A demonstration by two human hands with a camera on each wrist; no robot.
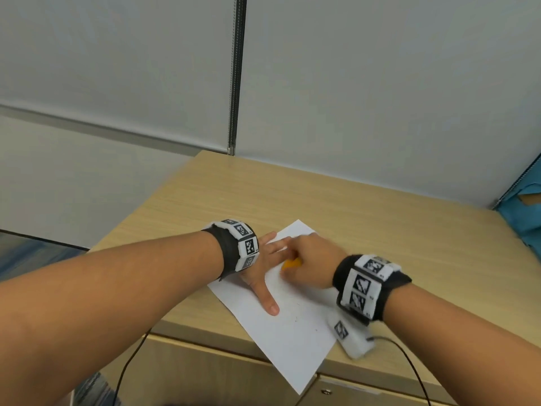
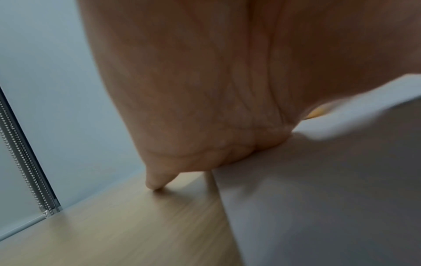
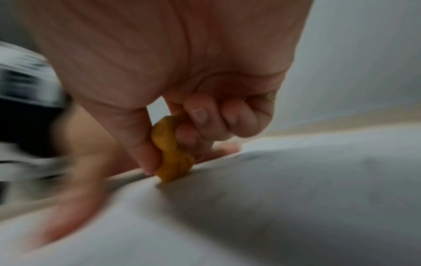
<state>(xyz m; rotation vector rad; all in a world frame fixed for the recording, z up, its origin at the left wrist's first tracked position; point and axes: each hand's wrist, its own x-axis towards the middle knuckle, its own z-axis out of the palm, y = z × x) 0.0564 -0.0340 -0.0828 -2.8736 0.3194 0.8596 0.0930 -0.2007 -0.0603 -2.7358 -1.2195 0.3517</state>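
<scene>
Work in hand: rubbing a white sheet with a small orange lump, likely an eraser.
Left hand point(image 1: 263, 268): flat, fingers straight and spread, pressing the paper point(image 1: 292, 332) at centre frame; thumb points toward the lower edge of the picture. In the left wrist view one fingertip sits on bare wood just off the sheet's edge.
Right hand point(image 1: 310, 259): fingers curled, thumb and first fingers pinching the orange lump point(image 3: 173, 153), other fingers tucked in.
Lump position: tip down, touching the paper, just beside the left hand's fingers, centre of the head view.
Sheet: lies askew on the desk top point(image 1: 351, 206); its lower corner overhangs the front edge.
Risk, sheet: only one palm pins it. A hard stroke toward the free overhanging part could buckle, crease or tear it, or pivot it.
Risk, grip: the pinch is small; sideways drag could roll the lump out.
Risk, wrist gear: the white module point(image 1: 351, 338) and its cable point(image 1: 409, 364) ride at the sheet's right edge and may snag it.
</scene>
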